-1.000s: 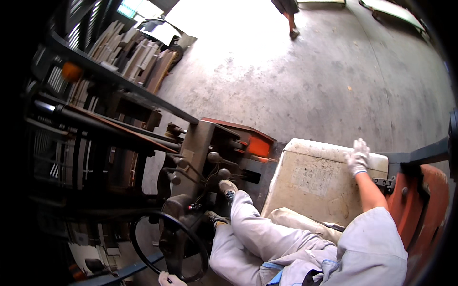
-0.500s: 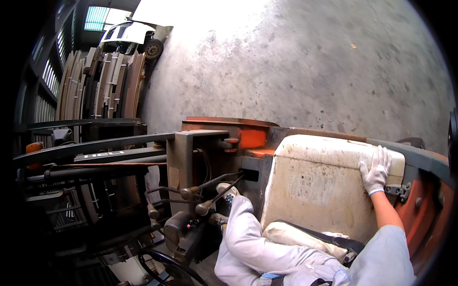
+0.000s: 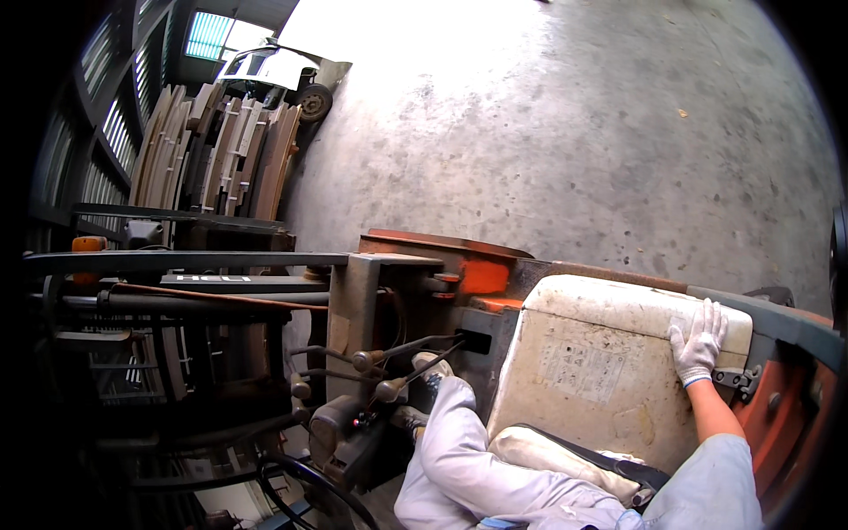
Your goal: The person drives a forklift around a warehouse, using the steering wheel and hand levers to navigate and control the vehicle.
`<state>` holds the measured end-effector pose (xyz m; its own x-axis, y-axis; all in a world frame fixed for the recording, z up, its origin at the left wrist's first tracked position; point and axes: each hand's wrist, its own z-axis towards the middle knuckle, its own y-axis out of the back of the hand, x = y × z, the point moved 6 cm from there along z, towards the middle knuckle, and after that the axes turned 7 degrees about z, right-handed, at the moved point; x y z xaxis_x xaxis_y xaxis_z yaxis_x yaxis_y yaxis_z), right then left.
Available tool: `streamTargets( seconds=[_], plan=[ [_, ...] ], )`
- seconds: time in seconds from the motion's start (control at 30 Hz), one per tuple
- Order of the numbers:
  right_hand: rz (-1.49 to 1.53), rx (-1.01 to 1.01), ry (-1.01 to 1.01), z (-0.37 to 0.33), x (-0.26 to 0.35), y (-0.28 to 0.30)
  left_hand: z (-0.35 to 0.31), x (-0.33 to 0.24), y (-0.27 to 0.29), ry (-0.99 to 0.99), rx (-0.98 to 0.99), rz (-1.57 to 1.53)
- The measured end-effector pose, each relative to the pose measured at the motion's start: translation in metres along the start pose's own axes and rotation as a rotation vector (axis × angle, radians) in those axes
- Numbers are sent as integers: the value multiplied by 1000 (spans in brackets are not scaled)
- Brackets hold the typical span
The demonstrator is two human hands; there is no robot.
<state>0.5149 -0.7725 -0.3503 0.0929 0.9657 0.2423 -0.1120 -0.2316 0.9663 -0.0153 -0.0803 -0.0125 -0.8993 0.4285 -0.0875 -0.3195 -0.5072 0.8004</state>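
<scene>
Gloved right hand (image 3: 698, 346) on cream cover (image 3: 601, 362) — knobbed levers (image 3: 389, 389), steering wheel (image 3: 311, 470)

The location is an industrial building, such as a warehouse or workshop. Indicators: a bare, stained concrete floor (image 3: 565, 168); long boards (image 3: 216, 163) stacked along a dark, framed wall (image 3: 124, 79) with slatted openings; a white vehicle (image 3: 276, 67) parked beyond the stack; and, in the foreground, a forklift (image 3: 485, 277) with control levers (image 3: 365, 360) and a steering wheel (image 3: 309, 467).
</scene>
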Motion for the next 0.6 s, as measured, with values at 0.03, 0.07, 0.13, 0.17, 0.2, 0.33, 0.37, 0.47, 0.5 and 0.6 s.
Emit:
streamTargets(
  seconds=[0.03, 0.07, 0.13, 0.17, 0.2, 0.33, 0.37, 0.47, 0.5, 0.6],
  plan=[
    [-1, 4, -6, 0, 0, -1, -3, -16, -2, 130, 98, -184],
    [-6, 11, -11, 0, 0, -2, -15, -51, 6, -36, 128, -70],
    [-16, 8, -6, -1, 1, -2, -18, -126, 12, -363, 180, -154],
    [-6, -26, 13, 0, 2, 0, -14, -159, 11, -458, 190, -145],
    [-23, 5, -2, 0, 2, -2, -5, -190, 10, -554, 192, -185],
    [-12, 24, -23, 1, 3, 1, 84, -256, -36, -617, 150, -285],
    [-4, 28, -37, 2, 3, 2, 124, -252, -51, -589, 115, -290],
    [12, 17, -36, 2, 5, 5, 247, -175, -85, -289, 33, -181],
    [19, 44, -63, 2, 4, 3, 267, -131, -86, -202, -12, -72],
    [28, 10, -37, 0, 5, 2, 263, 16, -90, 228, 163, -171]
  ],
)
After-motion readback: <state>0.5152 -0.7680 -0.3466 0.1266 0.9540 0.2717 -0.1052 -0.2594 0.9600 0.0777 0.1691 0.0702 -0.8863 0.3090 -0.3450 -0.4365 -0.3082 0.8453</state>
